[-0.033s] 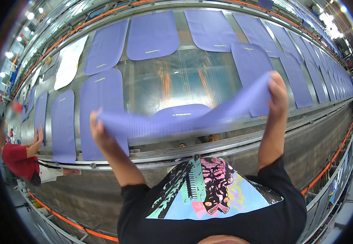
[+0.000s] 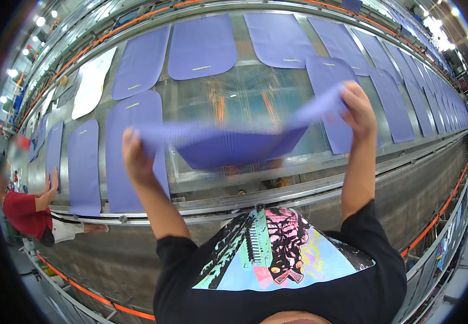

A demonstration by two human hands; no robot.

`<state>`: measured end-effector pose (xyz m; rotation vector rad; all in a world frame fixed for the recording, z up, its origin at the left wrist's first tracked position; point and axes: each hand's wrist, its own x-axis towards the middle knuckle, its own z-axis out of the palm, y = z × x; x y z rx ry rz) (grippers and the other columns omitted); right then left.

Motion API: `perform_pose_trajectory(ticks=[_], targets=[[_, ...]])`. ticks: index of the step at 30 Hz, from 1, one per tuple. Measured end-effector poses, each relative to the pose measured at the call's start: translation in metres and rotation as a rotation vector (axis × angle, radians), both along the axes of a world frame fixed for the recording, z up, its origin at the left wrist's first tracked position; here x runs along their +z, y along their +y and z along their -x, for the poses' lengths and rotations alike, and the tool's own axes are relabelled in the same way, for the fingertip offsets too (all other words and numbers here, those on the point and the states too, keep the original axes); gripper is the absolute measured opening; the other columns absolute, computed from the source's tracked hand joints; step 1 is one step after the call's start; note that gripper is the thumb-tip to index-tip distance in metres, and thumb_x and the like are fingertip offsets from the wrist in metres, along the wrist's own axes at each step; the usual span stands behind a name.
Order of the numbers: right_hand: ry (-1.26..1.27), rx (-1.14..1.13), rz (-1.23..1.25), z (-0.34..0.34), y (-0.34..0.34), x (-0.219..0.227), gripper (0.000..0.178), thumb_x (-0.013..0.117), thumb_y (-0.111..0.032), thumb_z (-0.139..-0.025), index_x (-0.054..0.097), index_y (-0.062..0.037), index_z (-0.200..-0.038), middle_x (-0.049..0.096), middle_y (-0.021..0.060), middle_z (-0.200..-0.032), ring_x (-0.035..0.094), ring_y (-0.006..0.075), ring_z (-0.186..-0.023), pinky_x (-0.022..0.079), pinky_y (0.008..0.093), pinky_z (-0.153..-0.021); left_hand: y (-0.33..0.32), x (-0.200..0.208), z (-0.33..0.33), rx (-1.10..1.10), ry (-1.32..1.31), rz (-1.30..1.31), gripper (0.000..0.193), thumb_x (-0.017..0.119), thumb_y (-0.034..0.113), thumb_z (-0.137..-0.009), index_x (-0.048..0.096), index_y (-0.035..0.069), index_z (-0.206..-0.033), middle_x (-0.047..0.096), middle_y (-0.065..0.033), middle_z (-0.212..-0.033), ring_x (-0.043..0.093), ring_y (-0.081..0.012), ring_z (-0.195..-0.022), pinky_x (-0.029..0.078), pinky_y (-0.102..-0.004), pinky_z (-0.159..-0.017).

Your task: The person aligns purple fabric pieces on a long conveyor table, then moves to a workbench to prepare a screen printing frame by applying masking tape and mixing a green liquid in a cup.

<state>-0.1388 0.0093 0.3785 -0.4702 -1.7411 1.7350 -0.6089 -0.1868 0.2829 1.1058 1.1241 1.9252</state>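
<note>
A purple sheet-like piece, perhaps fabric, hangs stretched in the air above the metal-topped table, sagging and blurred in its middle. My left hand is closed on one upper corner of it. The opposite corner is pinched in my right hand, held a little higher. Beside my left hand lies a flat purple piece with rounded far corners and a small yellow print. Another purple piece lies partly behind my right hand.
More flat purple pieces lie in two rows along the table, many to the right. A white piece lies at the far left. A co-worker in a red shirt presses hands on a piece there. A metal rail edges the table's near side.
The held purple piece has moved up off the table, and its body now billows between my hands. My left hand has risen slightly; my right hand has shifted left and up.
</note>
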Motion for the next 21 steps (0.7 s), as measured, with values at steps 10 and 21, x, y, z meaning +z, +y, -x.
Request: perform_pose_trajectory(ticks=[10,21], targets=[[0.486,-0.555,-0.005,0.029,0.137,-0.029,0.018,0.059,-0.021,-0.104,0.069,-0.0091,-0.112,0.069,0.0001,-0.119,0.06,0.0131,-0.116,0.041,0.0423,-0.11,0.147,0.044,-0.033,-0.236,-0.023,-0.193,0.025,0.068,0.017,-0.098,0.072,-0.003,-0.113,0.071,-0.0064,-0.115,0.061,-0.014,-0.111,0.041,-0.0312,-0.103],[-0.189,-0.703,0.51,-0.031,0.103,-0.252,0.024,0.069,-0.024,-0.097,0.07,-0.0067,-0.114,0.07,-0.0007,-0.105,0.062,0.0095,-0.094,0.05,0.0278,-0.078,0.133,-0.142,-0.054,-0.186,0.044,0.716,0.029,0.07,0.031,-0.097,0.073,0.005,-0.109,0.071,0.0,-0.1,0.063,-0.0098,-0.093,0.051,-0.0325,-0.081]])
